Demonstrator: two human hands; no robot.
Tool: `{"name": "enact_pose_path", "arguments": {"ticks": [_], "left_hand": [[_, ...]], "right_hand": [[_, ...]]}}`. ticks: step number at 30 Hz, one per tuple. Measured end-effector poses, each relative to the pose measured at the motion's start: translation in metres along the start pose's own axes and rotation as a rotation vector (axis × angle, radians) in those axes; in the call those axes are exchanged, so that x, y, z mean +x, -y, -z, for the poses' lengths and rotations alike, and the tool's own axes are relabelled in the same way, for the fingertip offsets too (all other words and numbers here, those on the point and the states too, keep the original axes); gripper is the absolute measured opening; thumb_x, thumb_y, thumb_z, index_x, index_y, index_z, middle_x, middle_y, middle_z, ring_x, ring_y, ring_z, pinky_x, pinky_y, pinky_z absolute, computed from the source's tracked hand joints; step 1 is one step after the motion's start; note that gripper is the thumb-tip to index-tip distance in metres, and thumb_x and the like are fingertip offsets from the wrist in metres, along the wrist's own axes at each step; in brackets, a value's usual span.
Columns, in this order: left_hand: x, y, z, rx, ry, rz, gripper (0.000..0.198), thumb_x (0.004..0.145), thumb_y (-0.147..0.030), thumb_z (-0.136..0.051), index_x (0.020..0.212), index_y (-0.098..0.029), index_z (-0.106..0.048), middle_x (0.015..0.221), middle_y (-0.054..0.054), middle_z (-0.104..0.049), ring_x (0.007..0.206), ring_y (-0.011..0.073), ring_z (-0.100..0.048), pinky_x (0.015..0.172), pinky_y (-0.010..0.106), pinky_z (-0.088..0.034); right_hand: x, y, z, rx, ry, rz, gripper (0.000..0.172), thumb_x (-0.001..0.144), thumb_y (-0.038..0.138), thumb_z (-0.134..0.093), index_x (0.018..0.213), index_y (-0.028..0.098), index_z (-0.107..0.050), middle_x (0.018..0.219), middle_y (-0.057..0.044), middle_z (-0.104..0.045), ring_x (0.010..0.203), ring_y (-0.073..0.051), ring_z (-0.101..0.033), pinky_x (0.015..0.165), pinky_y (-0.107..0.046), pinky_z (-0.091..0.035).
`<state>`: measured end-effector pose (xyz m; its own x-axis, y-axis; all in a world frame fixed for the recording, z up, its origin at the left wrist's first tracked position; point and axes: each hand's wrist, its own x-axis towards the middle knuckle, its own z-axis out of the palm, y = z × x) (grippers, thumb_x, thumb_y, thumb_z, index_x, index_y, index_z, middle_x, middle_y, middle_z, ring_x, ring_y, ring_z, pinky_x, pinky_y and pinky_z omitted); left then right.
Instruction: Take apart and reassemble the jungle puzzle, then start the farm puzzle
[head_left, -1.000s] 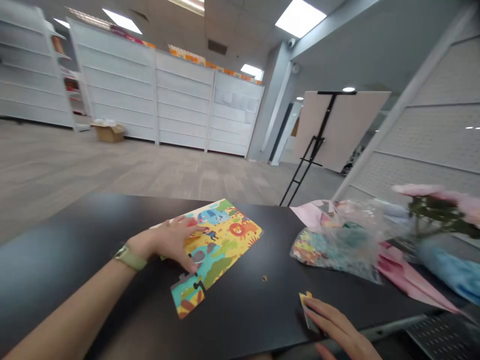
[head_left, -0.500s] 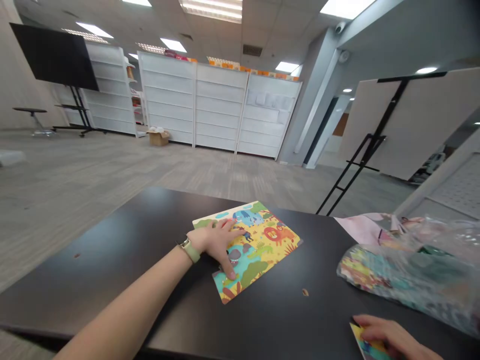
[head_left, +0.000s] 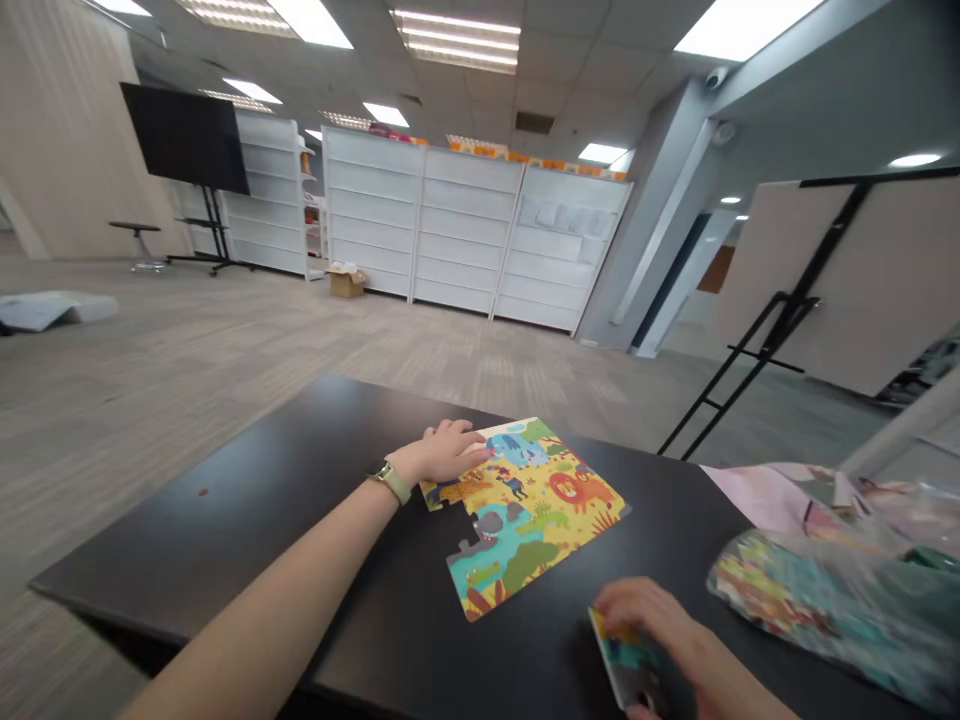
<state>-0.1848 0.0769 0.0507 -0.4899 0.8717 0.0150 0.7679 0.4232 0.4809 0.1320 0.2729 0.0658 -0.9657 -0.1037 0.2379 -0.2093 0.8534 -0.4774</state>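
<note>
While the left hand (head_left: 446, 455) lies flat on the upper left part of the puzzle (head_left: 547, 500) in the head view, its grip is released, with the fingers stretched out and closed around nothing. On this wrist is a watch (head_left: 394, 483) with a pale green band. The puzzle lies flat on the dark bench (head_left: 247, 520), near its far edge, and it is turned at an angle; it shows a lion, an elephant, a hippo and a crocodile on yellow and blue ground. Its left side has a stepped notch, in which the dark bench is visible. The right hand (head_left: 671, 630) is apart from the puzzle, to the right and nearer to the person, and its grip is grasping a piece (head_left: 619, 645) with yellow, teal and grey colours. This piece is tilted and partly covered by the fingers; because of blur, I cannot tell its full picture, nor whether it touches the bench. Farther to the right, a clear bag (head_left: 817, 600) with colourful contents lies on the bench, just beside a pink sheet (head_left: 750, 490). Beyond the bench stand an easel (head_left: 772, 340), white shelves (head_left: 465, 230), a carton (head_left: 346, 284) and a black screen (head_left: 180, 140).
</note>
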Motion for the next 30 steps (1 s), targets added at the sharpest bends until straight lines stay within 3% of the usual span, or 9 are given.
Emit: {"name": "enact_pose_path", "arguments": {"ticks": [1, 4, 7, 9, 13, 18, 25, 30], "left_hand": [[0.002, 0.003, -0.002, -0.006, -0.017, -0.023, 0.055, 0.102, -0.060, -0.035, 0.135, -0.026, -0.063, 0.148, 0.015, -0.052, 0.136, 0.0397, -0.045, 0.110, 0.058, -0.035], [0.006, 0.008, -0.006, -0.010, -0.064, -0.099, 0.046, 0.105, -0.049, -0.036, 0.118, -0.022, -0.072, 0.127, 0.012, -0.067, 0.119, 0.0302, -0.059, 0.105, 0.040, -0.042], [0.009, 0.010, -0.006, 0.016, -0.103, -0.134, 0.046, 0.107, -0.043, -0.035, 0.110, -0.017, -0.073, 0.114, 0.012, -0.072, 0.109, 0.0276, -0.064, 0.100, 0.036, -0.044], [0.010, 0.010, -0.006, 0.037, -0.116, -0.146, 0.044, 0.107, -0.042, -0.036, 0.116, -0.017, -0.071, 0.115, 0.012, -0.072, 0.108, 0.0271, -0.064, 0.098, 0.035, -0.045], [0.011, 0.010, -0.009, 0.060, -0.137, -0.151, 0.044, 0.107, -0.044, -0.039, 0.129, -0.017, -0.065, 0.124, 0.012, -0.070, 0.113, 0.0275, -0.063, 0.101, 0.036, -0.044], [0.013, 0.012, -0.015, 0.078, -0.150, -0.137, 0.045, 0.107, -0.047, -0.037, 0.127, -0.020, -0.067, 0.123, 0.010, -0.069, 0.113, 0.0272, -0.062, 0.102, 0.037, -0.043], [0.014, 0.013, -0.019, 0.100, -0.157, -0.131, 0.043, 0.106, -0.047, -0.037, 0.123, -0.024, -0.070, 0.123, 0.008, -0.068, 0.114, 0.0263, -0.061, 0.103, 0.037, -0.043], [0.015, 0.014, -0.020, 0.096, -0.137, -0.132, 0.042, 0.106, -0.045, -0.037, 0.122, -0.025, -0.071, 0.123, 0.008, -0.068, 0.115, 0.0267, -0.060, 0.103, 0.038, -0.043]], "right_hand": [[0.024, 0.011, -0.003, 0.014, 0.092, 0.034, 0.043, 0.071, 0.011, -0.061, 0.110, 0.029, -0.061, 0.115, -0.006, -0.068, 0.109, -0.025, -0.066, 0.094, -0.038, -0.056], [0.088, 0.028, -0.025, 0.069, 0.165, 0.160, 0.042, 0.068, 0.007, -0.062, 0.105, 0.025, -0.060, 0.114, -0.005, -0.068, 0.110, -0.023, -0.064, 0.099, -0.038, -0.053], [0.130, 0.024, -0.055, 0.043, 0.208, 0.309, 0.025, 0.080, 0.010, -0.065, 0.101, 0.023, -0.067, 0.115, -0.006, -0.071, 0.114, -0.024, -0.064, 0.105, -0.041, -0.050], [0.144, 0.016, -0.070, 0.015, 0.223, 0.391, 0.018, 0.092, 0.013, -0.061, 0.101, 0.022, -0.073, 0.119, -0.007, -0.073, 0.120, -0.025, -0.063, 0.108, -0.041, -0.049], [0.145, 0.003, -0.081, 0.019, 0.189, 0.415, 0.028, 0.100, 0.015, -0.052, 0.111, 0.023, -0.077, 0.128, -0.009, -0.072, 0.130, -0.026, -0.061, 0.111, -0.040, -0.049], [0.142, 0.005, -0.082, 0.059, 0.217, 0.428, 0.036, 0.095, 0.005, -0.050, 0.117, 0.020, -0.074, 0.133, -0.010, -0.070, 0.135, -0.026, -0.057, 0.115, -0.041, -0.046], [0.147, 0.006, -0.088, 0.074, 0.201, 0.411, 0.029, 0.097, 0.010, -0.050, 0.112, 0.020, -0.073, 0.135, -0.008, -0.069, 0.136, -0.024, -0.056, 0.118, -0.042, -0.041], [0.144, 0.017, -0.078, 0.063, 0.268, 0.358, 0.027, 0.102, 0.018, -0.046, 0.113, 0.022, -0.071, 0.137, -0.007, -0.068, 0.134, -0.022, -0.058, 0.123, -0.041, -0.033]]}}
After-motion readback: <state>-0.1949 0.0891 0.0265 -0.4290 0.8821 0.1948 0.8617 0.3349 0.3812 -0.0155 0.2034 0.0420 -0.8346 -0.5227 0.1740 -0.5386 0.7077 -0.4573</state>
